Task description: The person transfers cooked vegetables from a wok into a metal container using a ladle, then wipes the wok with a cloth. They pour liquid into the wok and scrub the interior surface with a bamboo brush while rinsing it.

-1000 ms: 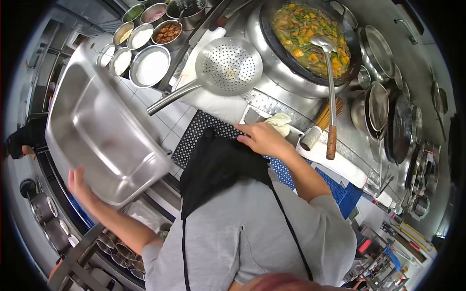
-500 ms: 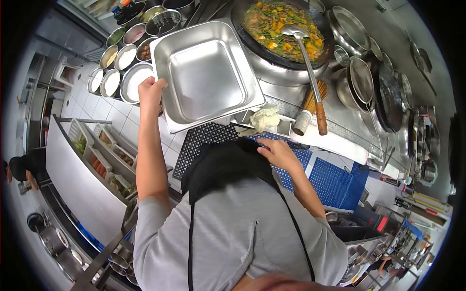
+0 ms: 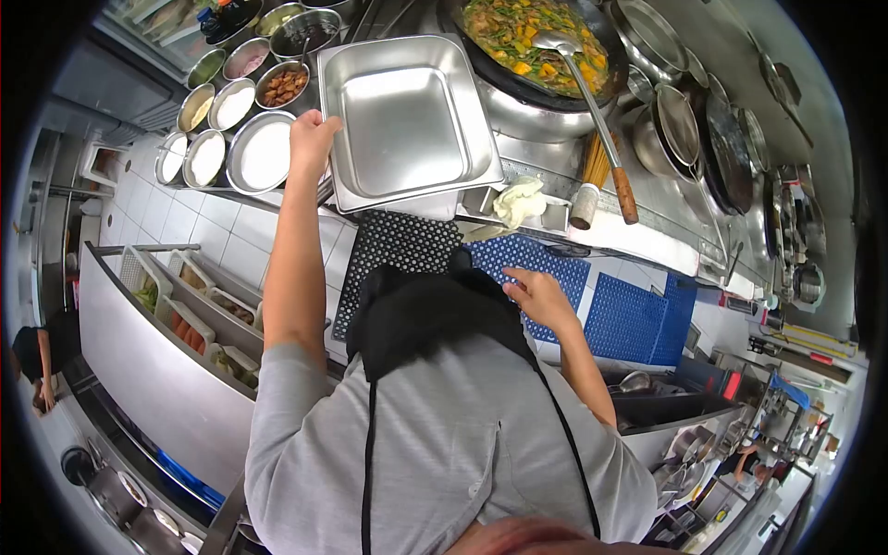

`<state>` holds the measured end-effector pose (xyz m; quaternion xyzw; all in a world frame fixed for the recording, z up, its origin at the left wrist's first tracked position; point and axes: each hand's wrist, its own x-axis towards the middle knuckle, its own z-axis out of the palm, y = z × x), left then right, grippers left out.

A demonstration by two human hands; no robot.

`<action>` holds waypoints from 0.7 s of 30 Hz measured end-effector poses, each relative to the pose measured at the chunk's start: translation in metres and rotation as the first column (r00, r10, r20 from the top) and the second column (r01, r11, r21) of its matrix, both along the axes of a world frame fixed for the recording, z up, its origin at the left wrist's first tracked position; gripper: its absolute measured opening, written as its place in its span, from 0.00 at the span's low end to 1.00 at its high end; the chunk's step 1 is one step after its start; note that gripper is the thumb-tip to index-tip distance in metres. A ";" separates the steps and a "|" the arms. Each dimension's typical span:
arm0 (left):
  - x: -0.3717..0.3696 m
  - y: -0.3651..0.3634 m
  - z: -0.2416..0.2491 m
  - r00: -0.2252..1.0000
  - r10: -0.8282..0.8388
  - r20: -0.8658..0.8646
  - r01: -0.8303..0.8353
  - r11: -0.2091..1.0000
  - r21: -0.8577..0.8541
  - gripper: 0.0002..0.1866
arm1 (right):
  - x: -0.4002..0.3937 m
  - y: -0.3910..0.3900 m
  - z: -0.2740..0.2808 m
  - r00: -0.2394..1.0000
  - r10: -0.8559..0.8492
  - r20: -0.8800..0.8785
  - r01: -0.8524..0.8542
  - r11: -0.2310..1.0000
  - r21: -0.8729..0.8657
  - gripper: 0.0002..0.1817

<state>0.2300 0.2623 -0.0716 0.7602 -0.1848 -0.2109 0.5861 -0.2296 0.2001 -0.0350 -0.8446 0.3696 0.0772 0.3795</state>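
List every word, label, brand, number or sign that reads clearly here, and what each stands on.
None can be read.
Metal pan at the left hand: no lettering visible.
Grey shirt and black apron: no lettering visible.
Brush: any marks too blurred to read.
Things on the far-right shelves: any labels too small to read.

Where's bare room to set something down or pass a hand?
The metal pan gripped by the left hand is bare between its walls. A hand could pass over floor tiles between the bowls and open drawer. Crowded: the counter by the wok, with cloth, brush and ladle handle.
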 end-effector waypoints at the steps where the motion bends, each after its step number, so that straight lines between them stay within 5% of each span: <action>1: 0.001 -0.001 -0.001 1.000 -0.022 0.016 0.022 1.000 0.020 0.14 | 0.000 0.003 -0.001 1.000 -0.006 0.004 0.006 1.000 -0.006 0.19; 5: -0.008 0.004 0.007 0.998 -0.058 0.034 0.058 0.998 -0.001 0.16 | 0.001 0.004 0.013 0.999 -0.049 -0.009 0.049 0.998 -0.050 0.19; 8: -0.014 0.009 0.000 0.996 -0.072 -0.048 0.070 0.997 -0.042 0.18 | 0.006 -0.011 0.039 0.990 -0.025 0.136 0.042 0.992 -0.123 0.19; 13: -0.040 0.014 -0.004 0.997 0.053 -0.049 -0.058 0.992 -0.108 0.17 | 0.028 -0.087 0.097 0.963 -0.111 0.247 0.185 0.936 -0.299 0.17; 15: -0.051 0.018 0.000 0.991 0.087 -0.104 -0.097 0.990 -0.102 0.16 | 0.043 -0.131 0.112 0.962 -0.064 0.266 0.215 0.778 -0.591 0.13; 17: -0.055 0.018 -0.016 0.990 0.139 -0.025 -0.141 0.976 -0.165 0.15 | 0.053 -0.180 0.102 0.993 -0.090 0.079 0.117 0.601 -0.791 0.14; 19: -0.066 0.018 -0.023 0.980 0.201 -0.001 -0.196 0.957 -0.214 0.16 | 0.065 -0.217 0.080 0.953 -0.245 -0.180 0.017 0.632 -0.775 0.20; 21: -0.075 0.015 -0.023 0.965 0.263 0.009 -0.256 0.947 -0.195 0.16 | 0.068 -0.253 0.042 0.946 -0.207 -0.249 -0.030 0.709 -0.704 0.29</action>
